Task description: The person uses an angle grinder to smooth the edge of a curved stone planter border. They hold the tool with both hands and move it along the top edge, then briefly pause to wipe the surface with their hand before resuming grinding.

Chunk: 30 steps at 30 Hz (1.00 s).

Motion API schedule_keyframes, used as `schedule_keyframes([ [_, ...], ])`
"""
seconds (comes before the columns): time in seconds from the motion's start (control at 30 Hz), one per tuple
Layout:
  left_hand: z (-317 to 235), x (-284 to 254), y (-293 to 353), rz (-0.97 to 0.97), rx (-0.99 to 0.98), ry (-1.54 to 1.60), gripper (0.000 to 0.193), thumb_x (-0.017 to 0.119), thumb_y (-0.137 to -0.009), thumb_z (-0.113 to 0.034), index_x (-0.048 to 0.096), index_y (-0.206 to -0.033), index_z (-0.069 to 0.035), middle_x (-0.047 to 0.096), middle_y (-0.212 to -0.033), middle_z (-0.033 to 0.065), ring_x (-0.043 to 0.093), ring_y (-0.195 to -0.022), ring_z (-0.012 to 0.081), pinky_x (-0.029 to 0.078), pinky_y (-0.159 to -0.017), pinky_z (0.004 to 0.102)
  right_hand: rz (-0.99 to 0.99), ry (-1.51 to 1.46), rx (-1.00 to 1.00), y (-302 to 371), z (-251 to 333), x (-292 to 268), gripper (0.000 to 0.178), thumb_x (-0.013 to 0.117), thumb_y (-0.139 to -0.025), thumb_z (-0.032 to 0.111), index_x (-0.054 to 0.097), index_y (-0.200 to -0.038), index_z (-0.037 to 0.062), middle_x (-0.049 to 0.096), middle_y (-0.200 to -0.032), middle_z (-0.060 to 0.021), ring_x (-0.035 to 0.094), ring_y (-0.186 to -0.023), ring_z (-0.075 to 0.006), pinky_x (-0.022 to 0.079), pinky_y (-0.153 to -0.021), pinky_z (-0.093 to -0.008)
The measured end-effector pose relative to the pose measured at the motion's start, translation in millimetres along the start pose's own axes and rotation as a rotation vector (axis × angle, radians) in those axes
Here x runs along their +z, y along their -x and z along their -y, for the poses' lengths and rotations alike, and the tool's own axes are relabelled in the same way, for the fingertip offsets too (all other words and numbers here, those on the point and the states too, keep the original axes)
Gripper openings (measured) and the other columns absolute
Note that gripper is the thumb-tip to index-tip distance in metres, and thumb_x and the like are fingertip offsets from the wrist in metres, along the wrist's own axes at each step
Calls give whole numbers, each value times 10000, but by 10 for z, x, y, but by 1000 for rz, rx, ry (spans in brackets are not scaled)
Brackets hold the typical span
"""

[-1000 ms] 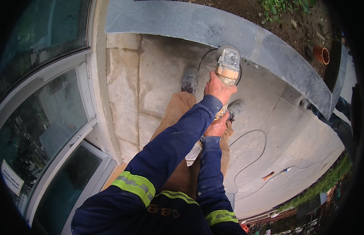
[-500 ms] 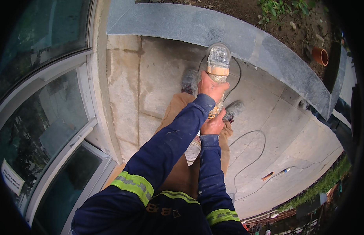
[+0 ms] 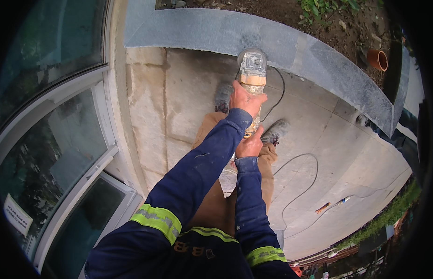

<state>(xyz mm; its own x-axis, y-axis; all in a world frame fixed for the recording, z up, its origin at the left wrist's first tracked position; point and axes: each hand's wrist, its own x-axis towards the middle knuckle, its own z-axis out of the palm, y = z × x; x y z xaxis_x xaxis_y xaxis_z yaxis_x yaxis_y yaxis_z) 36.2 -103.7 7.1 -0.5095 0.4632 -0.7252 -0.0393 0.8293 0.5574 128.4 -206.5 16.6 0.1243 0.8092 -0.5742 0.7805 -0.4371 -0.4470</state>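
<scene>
Both my hands hold a dusty angle grinder point(image 3: 253, 69), its head pointing away from me. My left hand point(image 3: 245, 99) is wrapped round the body just behind the yellowish band. Closer to me, my right hand point(image 3: 249, 146) grips the rear end of the tool. The round guard at the grinder's head overlaps the inner edge of a grey stone coping point(image 3: 193, 29). A dark smudge marks the stone just beyond the head. Whether the disc touches the stone is hidden by the tool.
My shoes stand on pale paving point(image 3: 300, 121) either side of the grinder. A dark cable point(image 3: 317, 169) loops over the paving at right, near a cable connector point(image 3: 343, 201). Glazed door frames point(image 3: 97, 162) line the left. Beyond the coping lie soil and a terracotta pot point(image 3: 377, 60).
The view has turned slightly. The grinder and both hands have shifted a little left in the picture, and the tool's head reaches slightly farther over the coping. Both grips stay the same.
</scene>
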Motion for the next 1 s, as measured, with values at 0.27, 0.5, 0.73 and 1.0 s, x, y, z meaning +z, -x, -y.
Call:
schedule_keyframes([
  [0.27, -125, 72, -86, 25, 38, -32, 694, 805, -628, -272, 441, -1116, 61, 642, -1048, 273, 646, -988, 393, 497, -888, 425, -51, 17, 18, -121, 61, 14, 638, 608, -751, 20, 340, -1330, -11, 633, -820, -321, 614, -806, -517, 475, -710, -551],
  [0.5, -72, 16, 27, 61, 30, -47, 713, 773, -624, -276, 410, -1137, 61, 630, -1023, 308, 624, -978, 452, 486, -889, 462, -66, -39, 17, 61, 48, 4, 636, 626, -747, 29, 354, -1321, -12, 638, -829, -318, 624, -825, -505, 485, -711, -540],
  [0.73, -74, -47, -122, 15, 51, 17, 710, 785, -628, -261, 413, -1140, 60, 631, -1037, 301, 625, -990, 439, 489, -889, 451, -51, 35, -15, -70, 122, 60, 682, 676, -738, 75, 339, -1325, -12, 632, -794, -319, 626, -766, -501, 486, -677, -547],
  [1.0, -136, 2, -112, 17, 41, -1, 704, 793, -623, -266, 427, -1129, 59, 634, -1044, 278, 633, -995, 408, 491, -892, 438, -56, 49, -8, -78, 136, -1, 674, 664, -739, 66, 333, -1321, -6, 637, -791, -308, 629, -773, -498, 495, -674, -538],
])
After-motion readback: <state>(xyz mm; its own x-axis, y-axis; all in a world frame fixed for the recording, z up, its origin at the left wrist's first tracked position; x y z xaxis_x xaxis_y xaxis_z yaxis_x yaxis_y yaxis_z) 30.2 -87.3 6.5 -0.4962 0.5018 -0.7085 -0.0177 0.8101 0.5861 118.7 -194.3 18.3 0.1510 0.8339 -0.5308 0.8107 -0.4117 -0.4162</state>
